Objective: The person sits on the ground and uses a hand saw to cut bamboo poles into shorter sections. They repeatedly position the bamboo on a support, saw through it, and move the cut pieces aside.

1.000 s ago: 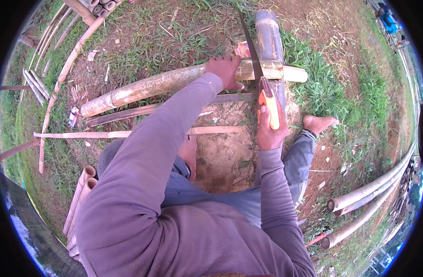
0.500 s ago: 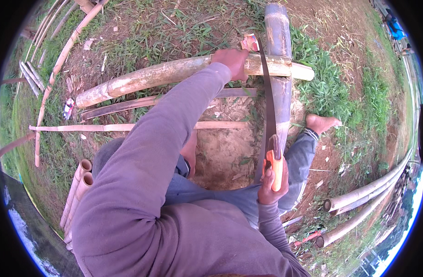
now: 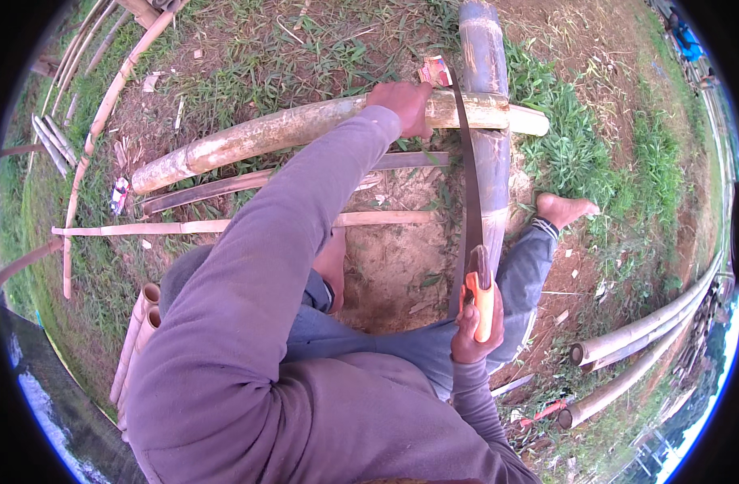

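My right hand (image 3: 476, 332) grips the orange handle of a hand saw (image 3: 473, 202). Its long dark blade points away from me and crosses a thick bamboo pole (image 3: 248, 143) near the pole's right end. Left of the blade, my left hand (image 3: 403, 106) is clasped over the same pole. That pole lies crosswise on a thicker grey-purple bamboo trunk (image 3: 489, 173), which runs away from me. How deep the teeth sit in the bamboo cannot be made out.
Split bamboo strips (image 3: 208, 189) lie on the ground nearer me. Cut bamboo tubes (image 3: 148, 306) are at the left, and long poles (image 3: 628, 343) at the lower right. My bare foot (image 3: 563, 210) rests right of the trunk. A small red packet (image 3: 436, 71) lies beyond the pole.
The saw and my right hand have shifted very slightly toward me. My left hand keeps its place on the pole, and the view has tilted a little.
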Tool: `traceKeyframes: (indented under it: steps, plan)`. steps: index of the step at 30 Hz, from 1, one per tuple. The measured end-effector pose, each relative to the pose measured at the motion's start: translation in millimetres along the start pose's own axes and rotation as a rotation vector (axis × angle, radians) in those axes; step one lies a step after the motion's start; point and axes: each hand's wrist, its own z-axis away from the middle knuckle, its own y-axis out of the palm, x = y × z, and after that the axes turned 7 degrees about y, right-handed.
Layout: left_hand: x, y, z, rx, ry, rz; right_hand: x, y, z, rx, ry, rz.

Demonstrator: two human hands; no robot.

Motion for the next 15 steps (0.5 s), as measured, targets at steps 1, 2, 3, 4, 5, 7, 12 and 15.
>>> traceKeyframes:
  steps: [1,2,3,4,5,7,12,15]
  plan:
    - [-1.7,-0.7,-0.4,0.004,0.001,0.005,-3.7,5.1,0.1,-0.037,-0.016,-0.062]
    - [-2.3,-0.1,-0.3,0.007,0.002,0.009,-16.4,18.4,-26.6,-0.018,-0.047,-0.043]
    - [-5.3,4.5,3.1,0.004,-0.004,0.024,-11.4,38.7,-60.4,-0.010,-0.003,-0.033]
    - [-7.7,1.4,4.3,-0.016,-0.009,0.028,-5.8,57.5,-93.7,-0.005,0.040,-0.025]
    - [-10.9,-4.0,3.1,-0.039,-0.011,0.024,-0.5,74.2,-126.4,-0.008,0.084,-0.017]
    - [-10.1,-6.1,3.7,-0.042,-0.005,0.015,-7.8,78.9,-130.4,-0.031,-0.026,0.014]
    - [2.2,-1.0,3.8,-0.004,-0.007,0.032,-10.9,9.0,-31.8,0.042,0.010,0.008]
    - [2.5,-2.7,-3.5,0.016,0.022,0.013,-8.0,-4.5,1.8,0.026,0.080,-0.087]
